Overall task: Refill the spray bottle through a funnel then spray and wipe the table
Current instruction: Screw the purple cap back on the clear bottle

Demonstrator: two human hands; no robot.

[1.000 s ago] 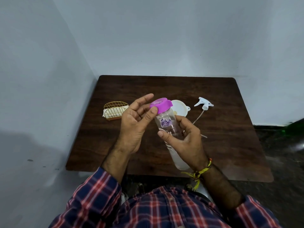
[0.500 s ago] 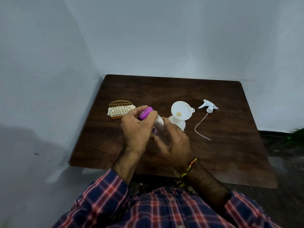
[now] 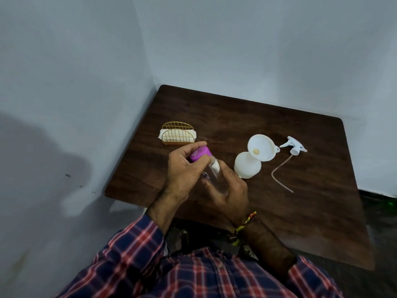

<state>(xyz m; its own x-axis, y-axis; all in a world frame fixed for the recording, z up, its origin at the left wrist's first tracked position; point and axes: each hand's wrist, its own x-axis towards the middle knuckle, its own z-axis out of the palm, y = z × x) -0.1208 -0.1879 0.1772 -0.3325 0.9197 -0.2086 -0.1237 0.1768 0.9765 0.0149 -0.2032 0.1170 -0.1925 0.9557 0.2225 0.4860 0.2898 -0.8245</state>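
Note:
A clear water bottle (image 3: 212, 172) with a purple cap (image 3: 200, 154) is tilted over the table's near left part. My right hand (image 3: 227, 192) wraps its body. My left hand (image 3: 184, 171) grips the purple cap from above. To their right stands the white spray bottle (image 3: 247, 166) with a white funnel (image 3: 261, 148) seated in its neck. The white spray head (image 3: 294, 146) with its thin dip tube (image 3: 279, 175) lies on the table further right, apart from the bottle.
A gold wire holder (image 3: 178, 134) with white napkins stands at the table's left, just beyond my left hand. The dark wooden table (image 3: 300, 211) sits in a corner, with walls on the left and behind. Dark floor shows on the right.
The bottle came down from in front of me toward the table. My left hand went from open beside the cap to closed around it. The view shifted left.

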